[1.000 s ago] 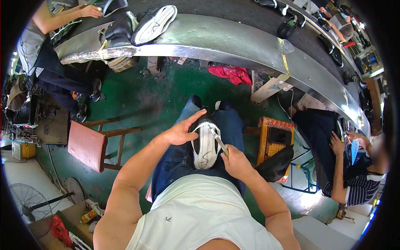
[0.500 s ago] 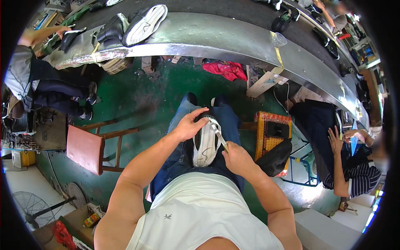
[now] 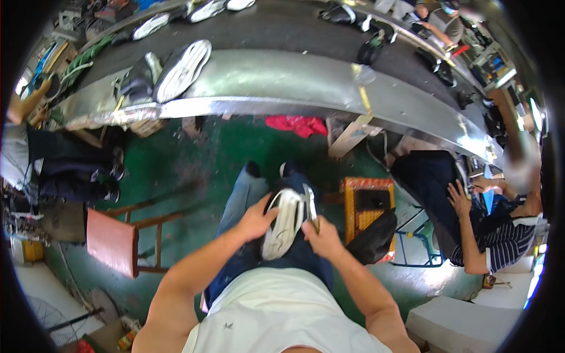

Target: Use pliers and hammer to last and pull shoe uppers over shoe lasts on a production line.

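A black shoe with a whitish sole [image 3: 285, 226] rests sole up on my lap, between my two hands. My left hand [image 3: 256, 220] grips its left side near the toe, the thumb over the sole's edge. Closed round the handle of a slim silver-coloured tool [image 3: 309, 200], my right hand [image 3: 322, 235] sits just right of the shoe. The tool's metal end points away from me along the shoe's right edge. Whether it touches the shoe I cannot tell, and its kind is unclear.
Ahead runs a metal-edged conveyor bench [image 3: 259, 76] bearing several shoes. A pink-topped stool [image 3: 112, 242] stands left, a yellow-and-red seat [image 3: 353, 203] with a black bag [image 3: 374, 238] right. People are at both sides. A red cloth [image 3: 299, 125] lies under the bench.
My view has tilted up, so the bench sits lower in the picture. The tool has moved off the sole's top to its right edge. My left hand has slid back along the shoe's side.
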Available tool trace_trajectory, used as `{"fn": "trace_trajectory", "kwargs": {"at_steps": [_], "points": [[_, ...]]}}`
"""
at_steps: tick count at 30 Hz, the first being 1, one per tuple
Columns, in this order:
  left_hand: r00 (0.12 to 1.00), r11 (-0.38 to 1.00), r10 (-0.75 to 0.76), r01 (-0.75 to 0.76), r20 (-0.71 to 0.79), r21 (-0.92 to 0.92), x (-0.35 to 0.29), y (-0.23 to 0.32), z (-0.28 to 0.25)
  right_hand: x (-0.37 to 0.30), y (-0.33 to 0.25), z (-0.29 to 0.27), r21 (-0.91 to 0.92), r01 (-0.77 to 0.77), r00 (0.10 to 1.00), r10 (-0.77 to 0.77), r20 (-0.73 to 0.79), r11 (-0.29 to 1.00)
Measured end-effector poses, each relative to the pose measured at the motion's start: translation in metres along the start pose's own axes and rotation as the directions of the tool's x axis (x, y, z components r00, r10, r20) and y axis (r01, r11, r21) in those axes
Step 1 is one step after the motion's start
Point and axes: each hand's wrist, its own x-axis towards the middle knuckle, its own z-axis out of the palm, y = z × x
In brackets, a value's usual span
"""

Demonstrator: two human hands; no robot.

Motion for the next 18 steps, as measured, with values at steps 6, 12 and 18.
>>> {"fn": "trace_trajectory", "kwargs": {"at_steps": [6, 12, 18], "points": [[0.991, 0.991, -0.116, 0.111, -0.060, -0.081, -0.031, -0.023, 0.020, 0.021, 0.016, 0.029, -0.042, -0.131, 0.988, 0.134, 0.071, 0.990], [0.956, 0.951, -0.210, 0.249, 0.205, -0.183, -0.040, -0.013, 0.006, 0.016, 0.018, 0.031, -0.175, -0.120, 0.990, 0.132, 0.058, 0.977], [0.920, 0.849, -0.134, 0.298, 0.368, -0.436, -0.070, -0.039, 0.016, 0.013, 0.046, 0.016, -0.039, -0.051, 0.990, 0.056, 0.133, 0.998]]}}
